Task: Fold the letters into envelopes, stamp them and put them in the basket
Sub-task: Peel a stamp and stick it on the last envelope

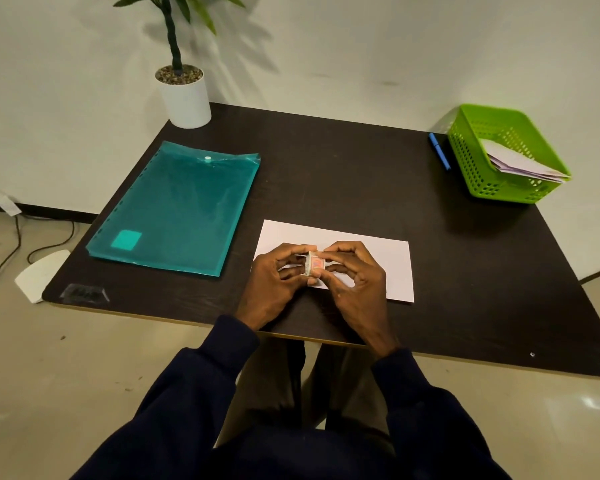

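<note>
Broadly, table (343, 174): dark, carried everything below.
Folder (177, 209): teal, lay flat at left.
Envelope (378, 261): white, lay flat near front edge, under both hands.
Basket (471, 168): green, stood at far right corner, held stacked mail (520, 164).
Left hand (274, 282), right hand (357, 278): fingers curled, pinched stamps from either side.
Pen (440, 150): blue, lay just beside basket.
Stamps (314, 264): small reddish wad, held just above envelope.

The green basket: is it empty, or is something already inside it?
Not empty. The basket holds a few white envelopes, which lean slanted against its right rim.
</note>
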